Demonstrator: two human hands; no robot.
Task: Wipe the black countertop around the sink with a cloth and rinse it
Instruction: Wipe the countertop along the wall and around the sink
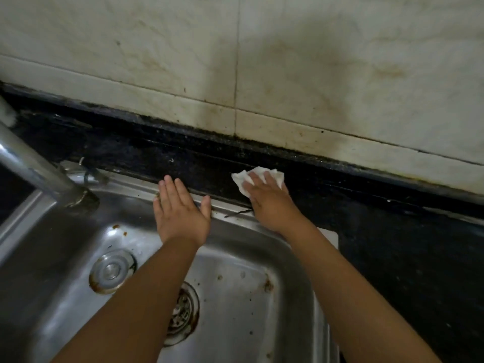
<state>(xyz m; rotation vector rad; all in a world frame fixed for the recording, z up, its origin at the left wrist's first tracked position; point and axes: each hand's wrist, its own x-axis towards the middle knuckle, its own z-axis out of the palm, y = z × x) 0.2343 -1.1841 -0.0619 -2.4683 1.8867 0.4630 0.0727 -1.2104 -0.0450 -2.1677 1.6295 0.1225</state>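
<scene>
My right hand [269,200] lies flat, fingers straight, pressing the white cloth [258,176] onto the black tabletop [183,158], on the strip between the sink's back rim and the wall. My left hand [180,210] is released, fingers spread, resting palm-down on the back rim of the steel sink [235,297]. A faucet [31,163] stands at the sink's back left corner. Stained pale wall tiles [288,61] rise behind the tabletop's back edge.
</scene>
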